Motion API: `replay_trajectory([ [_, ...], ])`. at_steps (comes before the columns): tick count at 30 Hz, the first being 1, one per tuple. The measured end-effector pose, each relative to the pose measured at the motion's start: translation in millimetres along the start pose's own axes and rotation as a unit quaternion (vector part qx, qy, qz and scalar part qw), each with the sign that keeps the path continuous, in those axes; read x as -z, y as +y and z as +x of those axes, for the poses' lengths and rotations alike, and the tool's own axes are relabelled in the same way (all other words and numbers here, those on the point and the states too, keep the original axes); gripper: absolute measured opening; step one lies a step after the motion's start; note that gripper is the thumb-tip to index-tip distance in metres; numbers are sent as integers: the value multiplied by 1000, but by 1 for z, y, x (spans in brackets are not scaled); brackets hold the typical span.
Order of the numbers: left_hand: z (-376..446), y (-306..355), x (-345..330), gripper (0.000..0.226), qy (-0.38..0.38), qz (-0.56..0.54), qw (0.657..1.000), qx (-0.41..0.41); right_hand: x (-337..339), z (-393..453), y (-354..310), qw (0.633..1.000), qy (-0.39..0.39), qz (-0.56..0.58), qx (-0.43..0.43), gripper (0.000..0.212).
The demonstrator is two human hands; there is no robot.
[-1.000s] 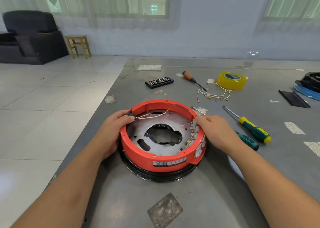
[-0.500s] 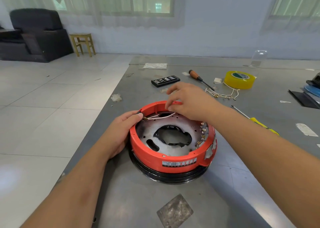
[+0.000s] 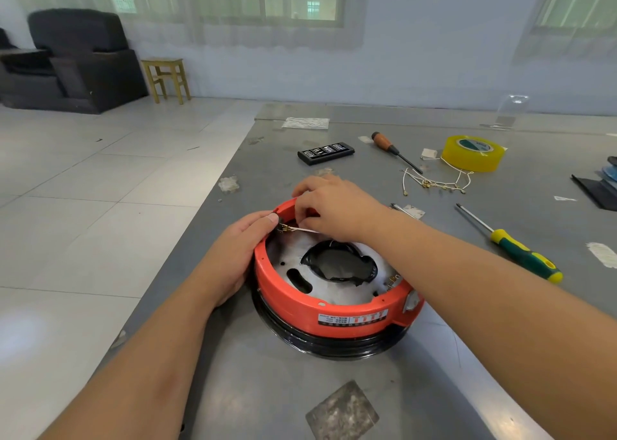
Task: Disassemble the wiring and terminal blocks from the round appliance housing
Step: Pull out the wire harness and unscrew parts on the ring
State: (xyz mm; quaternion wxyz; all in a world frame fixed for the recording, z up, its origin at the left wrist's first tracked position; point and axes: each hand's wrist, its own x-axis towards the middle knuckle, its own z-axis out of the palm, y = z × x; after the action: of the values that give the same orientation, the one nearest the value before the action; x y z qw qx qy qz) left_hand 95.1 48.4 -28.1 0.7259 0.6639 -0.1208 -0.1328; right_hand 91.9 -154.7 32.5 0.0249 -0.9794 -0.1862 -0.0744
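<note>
The round orange housing (image 3: 293, 297) lies on a black base on the grey table, its metal plate and dark centre hole facing up. My left hand (image 3: 233, 249) grips the housing's left rim, thumb pressed by a small black terminal block (image 3: 279, 220) with brass tabs. My right hand (image 3: 334, 207) reaches over the far rim and pinches the white wire (image 3: 305, 230) running from that block. More brass terminals (image 3: 393, 279) sit inside the right rim.
A bundle of removed white wires (image 3: 434, 181) lies beside a yellow tape roll (image 3: 473, 152). A green-yellow screwdriver (image 3: 521, 254), an orange-handled screwdriver (image 3: 394, 151) and a black bit case (image 3: 325, 152) lie on the table. The table's left edge drops to tiled floor.
My right hand left the right-side terminals, crossed over the housing and came down on the white wire at the far left rim. My left hand stayed on the rim.
</note>
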Motion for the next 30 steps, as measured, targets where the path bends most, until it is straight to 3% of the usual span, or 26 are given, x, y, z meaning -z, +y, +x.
replay_trajectory([
  [9,-1,1,0,30,4,15,1000,1,3,-12,2,998,48,-37,21,9],
  [14,-3,3,-1,47,0,17,1000,7,26,-30,3,997,74,-34,4,7],
  [18,-5,2,-2,46,8,40,999,-11,48,-48,15,985,114,107,-71,6],
  [22,-9,4,-6,45,27,57,998,-27,59,-67,44,952,144,214,-165,27],
  [26,-10,5,-10,46,38,76,996,-33,57,-78,83,887,190,306,-287,32],
  [30,-10,6,-12,44,43,95,994,-37,45,-86,113,871,195,303,-333,34],
])
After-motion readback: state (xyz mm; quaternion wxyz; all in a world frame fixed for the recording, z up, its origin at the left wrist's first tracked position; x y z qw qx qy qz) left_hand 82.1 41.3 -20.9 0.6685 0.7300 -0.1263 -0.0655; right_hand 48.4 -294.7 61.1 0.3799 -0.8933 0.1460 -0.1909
